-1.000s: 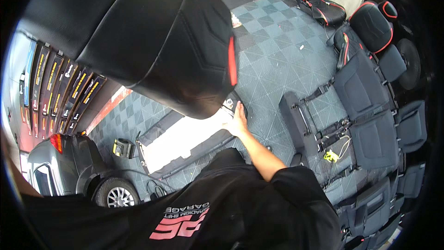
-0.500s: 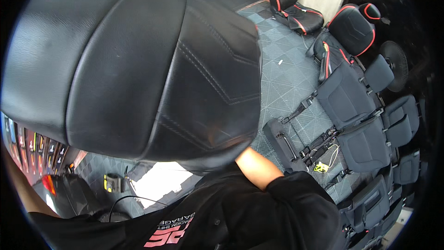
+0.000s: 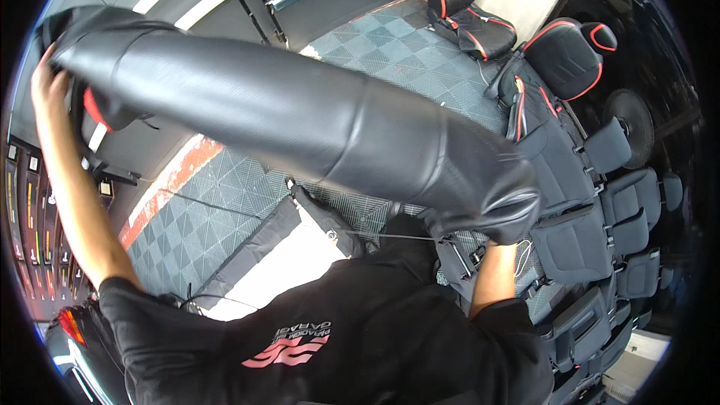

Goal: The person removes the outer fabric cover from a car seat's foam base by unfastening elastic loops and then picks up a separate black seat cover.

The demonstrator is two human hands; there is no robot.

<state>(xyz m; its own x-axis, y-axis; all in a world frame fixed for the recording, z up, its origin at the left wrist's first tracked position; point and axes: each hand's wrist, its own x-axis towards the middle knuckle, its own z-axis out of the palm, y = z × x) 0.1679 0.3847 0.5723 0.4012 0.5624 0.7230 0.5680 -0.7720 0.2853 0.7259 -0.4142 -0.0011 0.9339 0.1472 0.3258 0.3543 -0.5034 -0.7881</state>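
A long black leather car seat cover [image 3: 285,105] with stitched seams stretches slantwise in front of me. My left hand [image 3: 52,82] grips its far upper-left end, the fingers closed around the edge. A patch of red shows beneath that end. At the right, the cover bunches and creases over my right hand, which holds up that end; the fingers are hidden, and only the wrist and right forearm [image 3: 495,274] show below it. Under the cover lies a white panel [image 3: 277,262] with dark padded borders.
Black seats with red trim [image 3: 566,60] stand at the upper right. Several grey fabric seats [image 3: 574,240] line the right side, with a fan [image 3: 628,127] behind them. A car with a red tail light [image 3: 71,324] is at lower left. The floor has grey patterned tiles [image 3: 394,41].
The seat cover has swung from close in front of me to a stretched-out, slanted position. My left hand has come into view at upper left; my right arm has moved right.
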